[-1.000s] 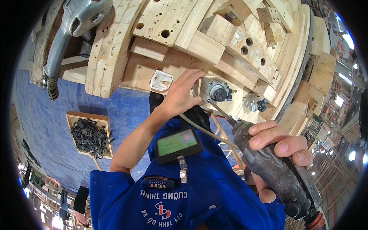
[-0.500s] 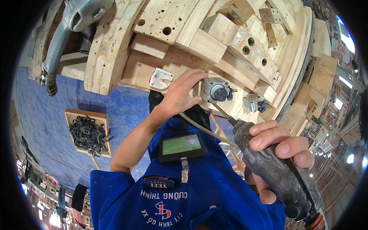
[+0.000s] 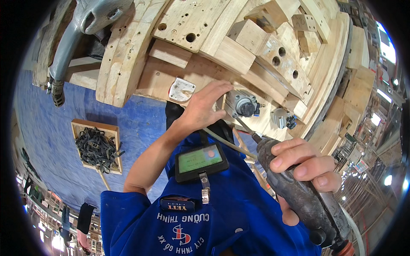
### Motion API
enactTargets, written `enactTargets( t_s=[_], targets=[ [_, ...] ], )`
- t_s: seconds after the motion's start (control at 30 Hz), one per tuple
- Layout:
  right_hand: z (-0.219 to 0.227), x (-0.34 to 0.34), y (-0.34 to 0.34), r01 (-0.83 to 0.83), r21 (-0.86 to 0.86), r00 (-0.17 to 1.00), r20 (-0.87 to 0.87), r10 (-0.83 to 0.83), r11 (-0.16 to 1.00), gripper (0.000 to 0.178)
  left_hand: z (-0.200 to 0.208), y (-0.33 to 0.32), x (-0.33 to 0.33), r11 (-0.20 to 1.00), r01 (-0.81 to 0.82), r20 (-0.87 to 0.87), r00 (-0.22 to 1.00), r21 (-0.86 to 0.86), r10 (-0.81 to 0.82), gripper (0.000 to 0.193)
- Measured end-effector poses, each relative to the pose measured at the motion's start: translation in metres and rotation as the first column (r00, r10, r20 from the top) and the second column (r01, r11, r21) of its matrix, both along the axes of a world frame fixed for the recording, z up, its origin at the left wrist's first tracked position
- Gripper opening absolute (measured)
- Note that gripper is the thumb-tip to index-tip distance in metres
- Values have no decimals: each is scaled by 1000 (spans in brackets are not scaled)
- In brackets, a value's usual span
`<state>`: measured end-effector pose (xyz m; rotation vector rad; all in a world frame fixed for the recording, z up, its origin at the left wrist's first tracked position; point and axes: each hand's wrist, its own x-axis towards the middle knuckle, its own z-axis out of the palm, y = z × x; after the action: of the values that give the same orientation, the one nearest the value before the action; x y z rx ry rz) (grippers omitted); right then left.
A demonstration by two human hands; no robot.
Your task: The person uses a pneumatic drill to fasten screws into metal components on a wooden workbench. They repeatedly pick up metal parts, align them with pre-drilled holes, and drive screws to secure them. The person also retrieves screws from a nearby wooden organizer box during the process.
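My right hand (image 3: 305, 164) is wrapped round a dark, worn power screwdriver (image 3: 294, 190). Its long bit points up and left, with the tip at the near corner of a square metal air cylinder (image 3: 241, 101) that has a black round knob on top. My left hand (image 3: 208, 106) lies against the cylinder's left side, thumb and fingers bracketing a small wooden piece (image 3: 222, 102) pressed beside it. That piece is mostly covered by the hand. To the left of my fingers sits a white metal plate (image 3: 182, 90) on the wooden fixture (image 3: 158, 79).
A second, smaller metal cylinder (image 3: 281, 118) with blue fittings stands right of the first. Drilled wooden blocks (image 3: 273, 53) rise behind. At far left is a grey machine arm (image 3: 68, 47); below it, a wooden tray (image 3: 117, 141) of black straps. A hose (image 3: 226, 141) runs past my body.
My right hand and the screwdriver have shifted slightly left, its bit still at the cylinder's corner. My left hand keeps its place beside the cylinder; the view has moved a little.
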<state>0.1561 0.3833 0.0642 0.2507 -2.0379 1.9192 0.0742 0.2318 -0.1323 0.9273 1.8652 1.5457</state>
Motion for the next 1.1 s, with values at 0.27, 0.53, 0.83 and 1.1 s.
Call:
enactTargets(
  t_s=[0.27,0.53,0.83,1.1],
  targets=[
    [-6,-1,4,-18,-42,1000,-16,18,999,70,0,0,-2,999,36,-11,999,-25,-36,67],
    [-6,-3,10,-19,-73,1000,-7,19,997,72,14,8,-4,987,16,335,942,-158,39,79],
    [-9,-3,2,43,-14,998,-37,-43,999,68,3,7,-3,999,30,49,998,-29,-29,68],
    [-4,0,10,-25,-77,999,34,27,997,68,4,3,0,1000,4,44,999,-27,-3,64]
  ],
)
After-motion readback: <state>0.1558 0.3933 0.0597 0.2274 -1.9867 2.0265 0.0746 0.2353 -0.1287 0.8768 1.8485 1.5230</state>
